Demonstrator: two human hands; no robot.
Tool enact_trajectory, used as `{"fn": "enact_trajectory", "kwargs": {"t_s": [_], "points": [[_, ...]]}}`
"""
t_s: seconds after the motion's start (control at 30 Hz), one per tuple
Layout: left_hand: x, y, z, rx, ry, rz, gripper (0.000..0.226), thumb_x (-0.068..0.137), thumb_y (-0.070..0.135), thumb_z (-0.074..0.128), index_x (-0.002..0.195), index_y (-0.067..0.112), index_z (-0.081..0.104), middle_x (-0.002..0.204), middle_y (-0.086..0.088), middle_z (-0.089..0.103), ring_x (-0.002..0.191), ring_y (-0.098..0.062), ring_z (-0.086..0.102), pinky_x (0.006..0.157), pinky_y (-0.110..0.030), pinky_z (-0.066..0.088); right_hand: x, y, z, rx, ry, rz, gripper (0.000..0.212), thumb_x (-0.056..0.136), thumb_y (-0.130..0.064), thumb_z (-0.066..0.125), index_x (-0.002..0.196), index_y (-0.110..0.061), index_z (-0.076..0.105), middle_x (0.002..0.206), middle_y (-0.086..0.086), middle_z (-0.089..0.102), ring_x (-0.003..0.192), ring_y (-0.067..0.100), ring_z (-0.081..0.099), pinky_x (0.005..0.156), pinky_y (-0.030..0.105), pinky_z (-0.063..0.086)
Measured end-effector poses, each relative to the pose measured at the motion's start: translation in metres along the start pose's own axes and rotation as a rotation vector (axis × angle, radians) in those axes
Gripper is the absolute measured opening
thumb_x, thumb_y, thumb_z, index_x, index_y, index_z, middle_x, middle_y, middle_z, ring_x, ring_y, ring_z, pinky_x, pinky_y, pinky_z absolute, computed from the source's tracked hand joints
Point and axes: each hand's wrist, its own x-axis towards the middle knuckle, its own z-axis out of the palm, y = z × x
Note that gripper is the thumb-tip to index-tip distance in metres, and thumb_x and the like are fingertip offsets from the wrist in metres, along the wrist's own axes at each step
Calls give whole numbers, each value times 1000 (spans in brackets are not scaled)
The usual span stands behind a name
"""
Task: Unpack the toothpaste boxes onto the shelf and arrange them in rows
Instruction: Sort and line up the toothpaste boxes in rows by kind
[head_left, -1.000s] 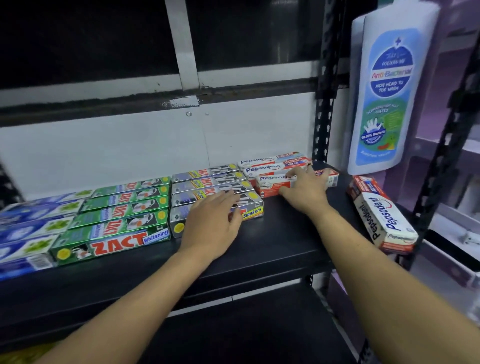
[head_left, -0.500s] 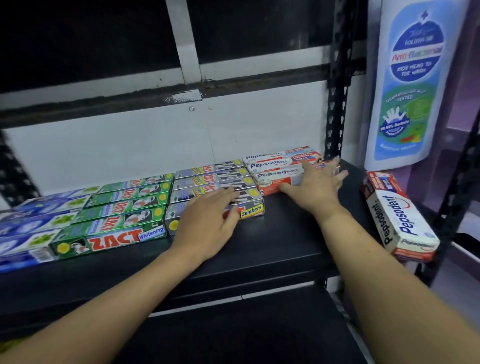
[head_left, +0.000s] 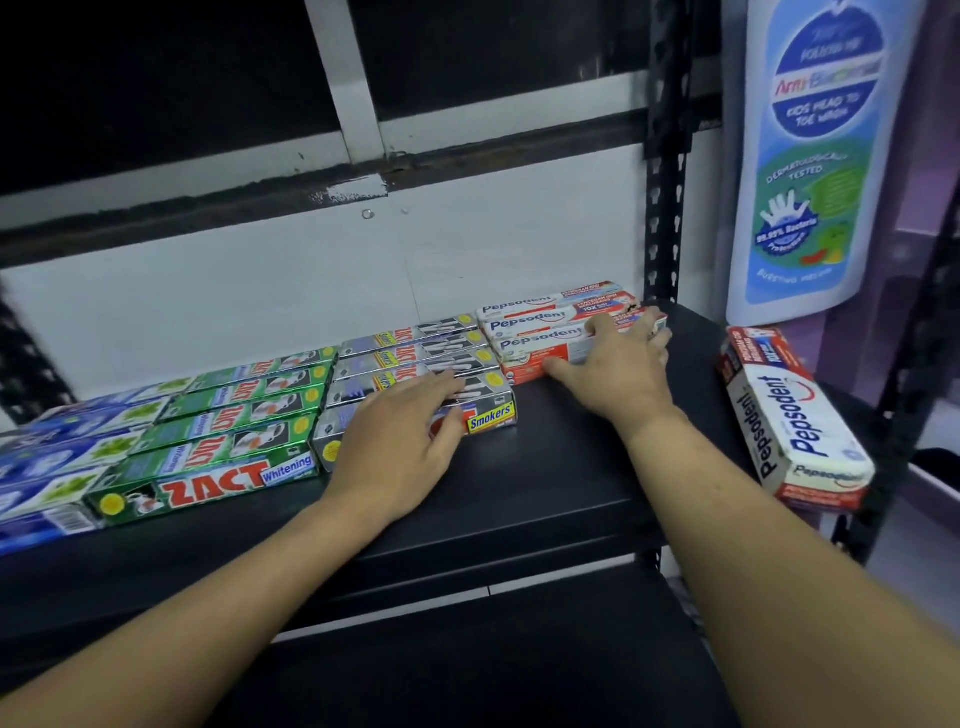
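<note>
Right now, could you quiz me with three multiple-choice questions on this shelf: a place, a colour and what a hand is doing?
1. Where does the wrapped Pepsodent pack lie? A) on the green boxes B) at the shelf's right end, apart from the rows C) in a hand
2. What colour are the ZACT Whitening boxes? A) red B) yellow C) green
3. How is the left hand? A) flat on the Smokers boxes B) lifting a box C) off the shelf
Answers: B, it lies alone by the right edge; C, their faces are green; A, it rests flat over the silver boxes.
</note>
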Motion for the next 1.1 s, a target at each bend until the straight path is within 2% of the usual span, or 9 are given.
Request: {"fn": "enact_trajectory", "kwargs": {"t_s": [0.2,0.43,0.63,1.1], "points": [[0,-3,1,2,2,0,48,93,45,40,130,26,63,137,9,60,126,-15,54,105,-36,43,0,0,1,-45,-23,9,80,85,-62,59,150,-27,29,157,29,-13,145,49,-9,120,52,2],[0,-3,2,6,2,-1,48,92,46,39,130,26,62,137,10,60,126,-15,54,105,-37,44,1,-3,4,-121,-40,33,79,86,-61,50,151,-21,25,155,33,-16,145,48,-13,119,55,-3],[0,-4,2,1,-9,-8,50,93,48,37,131,28,61,139,10,58,129,-13,52,107,-38,43,2,-4,3,-109,-60,47,83,84,-60,50,152,-21,23,156,31,-18,145,46,-17,118,55,-7],[-3,1,-3,-11,15,-13,46,92,42,41,128,25,64,132,9,63,122,-17,57,101,-33,42,0,-5,1,-135,-66,50,86,84,-61,52,153,-20,22,157,29,-17,145,46,-18,119,55,-7]]}}
